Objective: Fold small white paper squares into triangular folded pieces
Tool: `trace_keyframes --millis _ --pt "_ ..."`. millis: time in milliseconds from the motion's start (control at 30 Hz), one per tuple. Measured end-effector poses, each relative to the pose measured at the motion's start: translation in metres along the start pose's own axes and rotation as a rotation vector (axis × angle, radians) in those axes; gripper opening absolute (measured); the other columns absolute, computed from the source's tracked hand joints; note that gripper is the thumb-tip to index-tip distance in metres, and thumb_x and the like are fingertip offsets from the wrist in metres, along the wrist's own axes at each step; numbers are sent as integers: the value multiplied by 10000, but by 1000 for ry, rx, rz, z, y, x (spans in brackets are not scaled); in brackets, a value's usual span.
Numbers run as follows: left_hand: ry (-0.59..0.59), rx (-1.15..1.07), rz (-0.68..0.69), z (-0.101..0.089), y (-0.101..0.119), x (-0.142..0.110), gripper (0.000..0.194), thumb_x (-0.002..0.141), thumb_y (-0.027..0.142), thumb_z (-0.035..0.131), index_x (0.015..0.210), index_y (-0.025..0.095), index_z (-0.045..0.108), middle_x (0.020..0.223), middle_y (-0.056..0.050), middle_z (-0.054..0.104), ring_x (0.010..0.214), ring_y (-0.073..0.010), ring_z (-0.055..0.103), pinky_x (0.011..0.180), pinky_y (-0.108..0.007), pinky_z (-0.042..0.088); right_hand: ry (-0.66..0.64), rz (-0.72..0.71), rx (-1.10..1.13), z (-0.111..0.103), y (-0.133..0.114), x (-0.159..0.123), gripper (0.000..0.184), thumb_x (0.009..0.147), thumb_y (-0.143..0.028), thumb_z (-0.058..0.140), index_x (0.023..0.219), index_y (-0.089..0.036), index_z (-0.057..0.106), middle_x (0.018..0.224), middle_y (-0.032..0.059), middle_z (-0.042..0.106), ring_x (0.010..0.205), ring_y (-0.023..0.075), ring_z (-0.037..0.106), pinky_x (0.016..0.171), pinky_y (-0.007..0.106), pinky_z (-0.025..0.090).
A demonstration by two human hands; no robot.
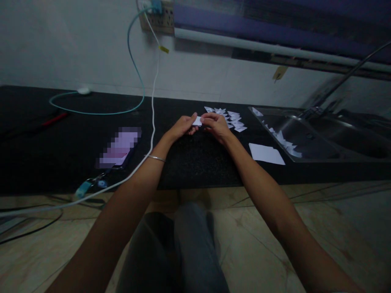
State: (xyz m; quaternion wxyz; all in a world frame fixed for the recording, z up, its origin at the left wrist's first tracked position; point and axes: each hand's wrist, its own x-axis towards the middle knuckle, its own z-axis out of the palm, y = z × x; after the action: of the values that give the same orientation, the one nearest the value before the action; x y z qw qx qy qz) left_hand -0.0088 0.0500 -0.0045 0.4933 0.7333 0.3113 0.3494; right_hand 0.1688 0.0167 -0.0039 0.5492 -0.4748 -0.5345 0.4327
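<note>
A small folded piece of white paper (197, 121) is held between my two hands above the black countertop (201, 162). My left hand (182, 126) pinches its left side, thumb on top. On the right side, the fingers of my right hand (216, 125) are closed on the same paper. Just behind my right hand, several folded white paper pieces (235, 119) with pointed ends lie in rows, partly hidden by that hand. A stack of flat white paper sheets (266, 154) rests to the right of my right forearm.
A metal sink (330, 142) at the right has more folded papers (284, 140) along its left edge. To the left lies a phone (122, 146) with a keychain (84, 189). A white cable (153, 118) crosses over my left forearm. A teal cable (100, 113) loops at the back.
</note>
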Motion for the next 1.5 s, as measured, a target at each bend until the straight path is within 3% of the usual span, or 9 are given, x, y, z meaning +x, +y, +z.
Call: trace_keyframes --millis 200,333,467,633,767,867,1000,1267,1500 --pt "52 88 78 3 -3 0 679 996 693 399 558 197 551 416 18 451 408 -85 395 478 -251 298 -39 20 69 0 -1 -2 283 630 -360 867 791 -219 682 715 -12 657 678 132 594 590 275 479" --pt "95 84 87 3 -6 2 632 1022 616 417 561 198 524 459 21 463 426 -79 382 464 -254 243 -100 63 93 1 -3 -5 348 603 -384 892 801 -225 655 717 -21 648 687 134 613 607 282 501" --pt "87 64 90 5 0 -2 543 1025 526 480 605 190 549 501 27 456 450 -71 376 470 -250 240 -84 0 55 -1 -1 -1 390 573 -351 900 815 -232 617 653 -44 604 622 124 568 591 291 479" --pt "58 -88 69 10 5 -6 187 908 364 710 971 210 626 710 18 601 590 -87 542 554 -214 393 82 -98 -13 -6 4 7 450 607 -392 884 854 -262 531 624 -62 574 559 122 514 539 287 428" --pt "121 -119 134 9 1 -1 485 769 223 822 1185 236 573 959 -19 679 830 -136 668 690 -226 489 131 -112 -13 -8 6 9 441 656 -401 855 924 -283 525 644 -71 563 565 127 519 539 281 416" --pt "181 -74 213 7 1 1 401 734 202 826 1080 197 623 1045 -48 698 943 -154 674 772 -245 516 127 -124 1 -7 7 11 380 653 -366 851 872 -273 555 622 -69 544 564 123 500 536 275 401" --pt "234 -1 208 7 5 0 246 752 253 805 940 159 678 1007 -74 736 954 -166 669 807 -272 522 92 -157 -2 -6 6 9 285 663 -386 842 804 -251 634 742 -24 638 673 140 568 576 282 449" --pt "274 -29 189 -3 0 0 206 870 391 719 887 186 734 777 -28 694 717 -131 608 575 -238 413 -45 -118 16 -6 -2 2 373 683 -522 838 928 -267 719 931 25 714 843 167 651 693 319 548" --pt "257 -24 199 1 3 -1 257 790 336 785 987 183 725 984 -70 739 874 -162 650 635 -240 457 -35 -103 54 -7 -5 -1 413 611 -486 893 917 -263 728 960 39 737 910 195 670 728 344 543"
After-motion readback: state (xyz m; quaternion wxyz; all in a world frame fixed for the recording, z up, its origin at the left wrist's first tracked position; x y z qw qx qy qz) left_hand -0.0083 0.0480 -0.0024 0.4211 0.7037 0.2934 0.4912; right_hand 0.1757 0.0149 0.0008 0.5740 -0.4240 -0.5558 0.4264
